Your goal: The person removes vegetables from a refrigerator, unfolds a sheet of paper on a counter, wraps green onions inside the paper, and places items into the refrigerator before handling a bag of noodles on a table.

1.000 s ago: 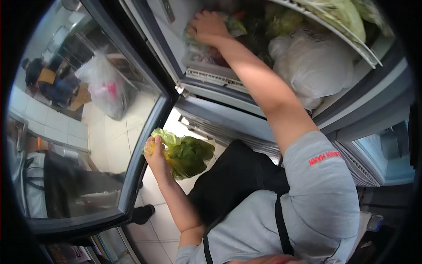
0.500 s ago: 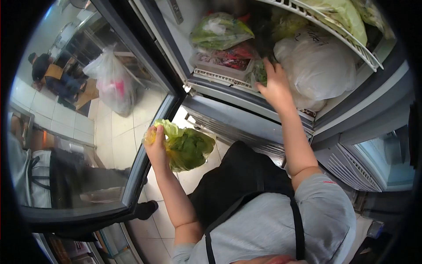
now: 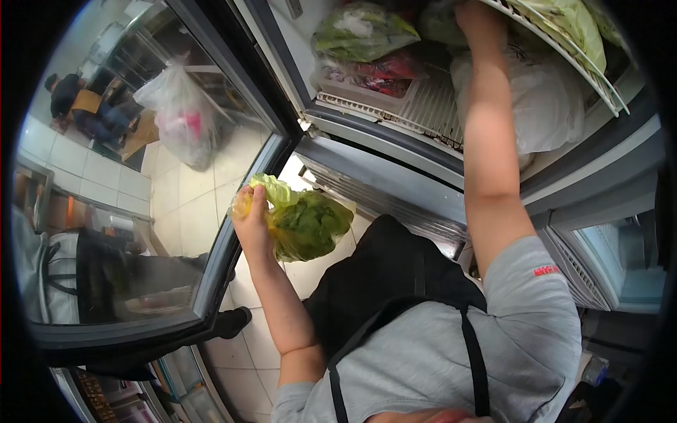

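My left hand (image 3: 252,217) is closed on the gathered neck of a yellow-tinted plastic bag of leafy greens (image 3: 314,225), held up in front of the open fridge. My right hand (image 3: 481,22) reaches deep over the fridge shelf, beside a bag of pale green vegetables (image 3: 438,25). Its fingers are mostly out of sight, so their grip is unclear. Under my right forearm sits a large white plastic bag (image 3: 543,106). To the left on the shelf, a bag of green vegetables (image 3: 363,34) lies above a clear container of red items (image 3: 370,86).
The wire shelf (image 3: 438,106) shows between container and white bag. A white wire rack (image 3: 564,42) holding pale leafy vegetables (image 3: 564,25) is at upper right. The glass door (image 3: 141,211) stands open at left; through it appear a hanging plastic bag (image 3: 185,120) and people.
My right hand has moved from the shelf's front edge to farther back. The small green item beside the container is gone from there, baring the wire shelf. My left hand keeps its bag.
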The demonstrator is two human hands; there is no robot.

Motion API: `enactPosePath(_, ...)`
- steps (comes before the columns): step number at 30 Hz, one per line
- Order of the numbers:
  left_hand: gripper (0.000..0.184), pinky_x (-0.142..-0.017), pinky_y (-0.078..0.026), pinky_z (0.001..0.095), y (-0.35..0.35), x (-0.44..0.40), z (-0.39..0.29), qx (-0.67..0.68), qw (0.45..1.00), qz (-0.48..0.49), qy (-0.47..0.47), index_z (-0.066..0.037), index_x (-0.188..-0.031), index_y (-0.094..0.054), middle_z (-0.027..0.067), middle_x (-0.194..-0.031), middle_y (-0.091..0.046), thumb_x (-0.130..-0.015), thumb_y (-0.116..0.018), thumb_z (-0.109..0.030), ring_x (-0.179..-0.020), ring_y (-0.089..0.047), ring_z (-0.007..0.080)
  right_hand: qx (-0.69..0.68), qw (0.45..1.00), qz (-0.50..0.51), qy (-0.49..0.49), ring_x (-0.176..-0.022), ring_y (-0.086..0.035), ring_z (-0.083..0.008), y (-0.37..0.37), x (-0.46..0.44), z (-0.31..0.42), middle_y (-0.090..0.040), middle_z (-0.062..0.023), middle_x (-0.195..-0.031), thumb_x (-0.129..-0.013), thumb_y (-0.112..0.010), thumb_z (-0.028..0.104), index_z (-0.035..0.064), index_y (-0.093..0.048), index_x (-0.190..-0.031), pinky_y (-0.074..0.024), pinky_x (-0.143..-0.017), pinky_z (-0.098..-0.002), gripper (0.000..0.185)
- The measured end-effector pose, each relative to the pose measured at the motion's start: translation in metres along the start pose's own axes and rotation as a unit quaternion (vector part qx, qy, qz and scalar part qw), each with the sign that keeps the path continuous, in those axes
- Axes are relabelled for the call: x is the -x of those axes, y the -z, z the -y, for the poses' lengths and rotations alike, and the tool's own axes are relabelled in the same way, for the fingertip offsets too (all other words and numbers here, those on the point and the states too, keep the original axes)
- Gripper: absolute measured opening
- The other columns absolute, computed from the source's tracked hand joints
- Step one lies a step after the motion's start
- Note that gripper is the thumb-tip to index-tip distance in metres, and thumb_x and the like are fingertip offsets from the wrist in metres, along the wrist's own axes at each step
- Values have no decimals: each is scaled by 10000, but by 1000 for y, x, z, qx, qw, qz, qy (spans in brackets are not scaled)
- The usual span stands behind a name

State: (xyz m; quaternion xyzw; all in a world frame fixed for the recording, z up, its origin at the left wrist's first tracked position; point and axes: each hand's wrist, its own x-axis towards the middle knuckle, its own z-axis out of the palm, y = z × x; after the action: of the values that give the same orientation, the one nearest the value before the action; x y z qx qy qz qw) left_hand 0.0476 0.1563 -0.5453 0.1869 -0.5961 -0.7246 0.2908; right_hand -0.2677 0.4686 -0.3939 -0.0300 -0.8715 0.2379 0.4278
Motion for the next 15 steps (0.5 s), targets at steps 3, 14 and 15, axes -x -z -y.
enactPosePath(3,156,-582,-344,194,-7,-1,-1,24,1000,8,-9,-18,-907,-573,-25,-749,-521,-819,-619,-138,-656,-449,53,36,997,64,-7,-1106,-479,-319,-41,-16,-12,-493,-184,-1209,-811,-505,247,41,-544,-1128,-375,-920,-407,380)
enactPosePath(14,186,-596,-390,210,-16,-17,-24,39,998,34,21,-13,-899,-578,-12,-759,-551,-803,-641,-158,-664,-491,67,-406,815,386,149,-831,-593,-136,15,173,51,-592,-79,-995,-763,-652,253,35,-603,-1026,-479,-706,-285,345)
enactPosePath(15,179,-596,-389,209,-16,-17,-25,23,999,42,21,-15,-894,-579,-14,-758,-552,-803,-641,-156,-665,-491,64,-429,774,441,148,-854,-589,-139,18,201,65,-565,-69,-1032,-757,-670,190,64,-569,-1110,-475,-731,-279,388)
